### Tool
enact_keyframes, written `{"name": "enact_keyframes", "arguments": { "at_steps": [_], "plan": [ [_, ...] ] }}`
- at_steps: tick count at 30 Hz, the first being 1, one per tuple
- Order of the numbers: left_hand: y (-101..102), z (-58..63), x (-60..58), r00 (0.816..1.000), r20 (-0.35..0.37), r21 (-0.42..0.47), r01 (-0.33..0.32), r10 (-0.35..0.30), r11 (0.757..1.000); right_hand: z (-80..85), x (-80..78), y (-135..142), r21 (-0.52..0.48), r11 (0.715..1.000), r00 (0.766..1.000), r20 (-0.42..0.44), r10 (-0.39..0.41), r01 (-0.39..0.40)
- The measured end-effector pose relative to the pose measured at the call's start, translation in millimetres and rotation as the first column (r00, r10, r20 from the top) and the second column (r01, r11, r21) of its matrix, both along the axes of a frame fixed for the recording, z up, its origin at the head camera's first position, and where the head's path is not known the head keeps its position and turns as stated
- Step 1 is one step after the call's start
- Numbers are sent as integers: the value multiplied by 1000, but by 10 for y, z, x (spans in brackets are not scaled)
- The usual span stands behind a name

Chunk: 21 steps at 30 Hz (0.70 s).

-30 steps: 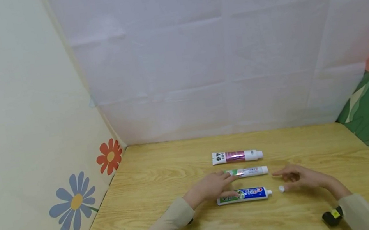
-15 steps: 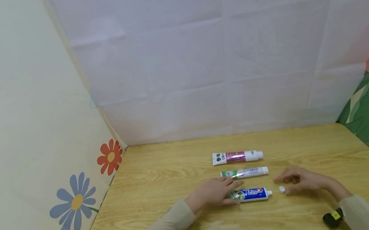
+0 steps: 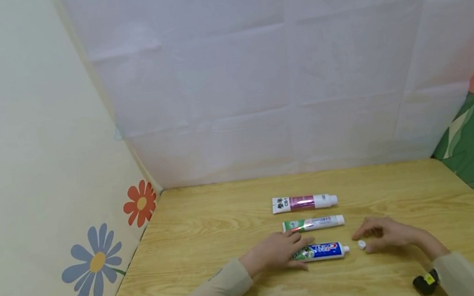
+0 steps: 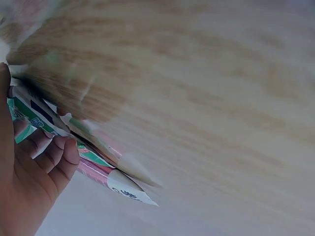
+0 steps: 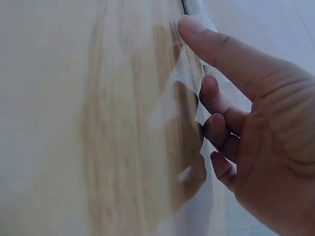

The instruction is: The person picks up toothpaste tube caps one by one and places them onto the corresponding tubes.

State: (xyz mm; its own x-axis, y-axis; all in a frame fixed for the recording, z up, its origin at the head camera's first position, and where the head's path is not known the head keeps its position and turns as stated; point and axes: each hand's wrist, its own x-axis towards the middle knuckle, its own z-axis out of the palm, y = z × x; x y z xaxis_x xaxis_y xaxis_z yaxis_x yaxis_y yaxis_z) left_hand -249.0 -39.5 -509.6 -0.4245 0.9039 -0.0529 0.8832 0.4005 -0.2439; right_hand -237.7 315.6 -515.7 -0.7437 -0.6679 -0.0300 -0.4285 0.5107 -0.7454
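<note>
My left hand (image 3: 274, 252) grips the rear half of a blue and green toothpaste tube (image 3: 329, 251) lying nearest me, thumb on its near side and fingers on its far side. In the left wrist view, the tube's printed side (image 4: 37, 115) shows between thumb and curled fingers. The tube's bare white nozzle (image 3: 346, 249) points right. A small white cap (image 3: 362, 245) stands just beyond it. My right hand (image 3: 387, 233) rests beside the cap, its thumb tip right at it, the forefinger held apart; the right wrist view shows this hand (image 5: 266, 123) with loosely bent fingers.
Behind lie two more toothpaste tubes, one white and green (image 3: 320, 222), one white and magenta (image 3: 303, 203), both capped and pointing right. A black wrist device (image 3: 426, 283) sits at the right sleeve. White sheeting (image 3: 229, 93) rises behind the wooden table (image 3: 208, 202).
My left hand has come nearer, off the white and green tube, and now spans the blue and green one. The right hand has barely moved beside the cap.
</note>
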Motion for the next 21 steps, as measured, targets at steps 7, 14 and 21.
{"name": "enact_keyframes", "arguments": {
  "at_steps": [7, 14, 21],
  "plan": [
    [21, -13, -10, 999, 3, -14, 32, -31, 999, -8, -8, -22, -12, 1000, 1000, 14, -1, 1],
    [40, 0, -30, 996, -22, -7, 81, -81, 997, -14, -7, -32, -22, 1000, 1000, -17, -13, 13],
    [58, -18, -34, 997, 34, 5, 67, -67, 998, -10, -1, -39, -31, 999, 999, -36, -16, 15]
  ]
}}
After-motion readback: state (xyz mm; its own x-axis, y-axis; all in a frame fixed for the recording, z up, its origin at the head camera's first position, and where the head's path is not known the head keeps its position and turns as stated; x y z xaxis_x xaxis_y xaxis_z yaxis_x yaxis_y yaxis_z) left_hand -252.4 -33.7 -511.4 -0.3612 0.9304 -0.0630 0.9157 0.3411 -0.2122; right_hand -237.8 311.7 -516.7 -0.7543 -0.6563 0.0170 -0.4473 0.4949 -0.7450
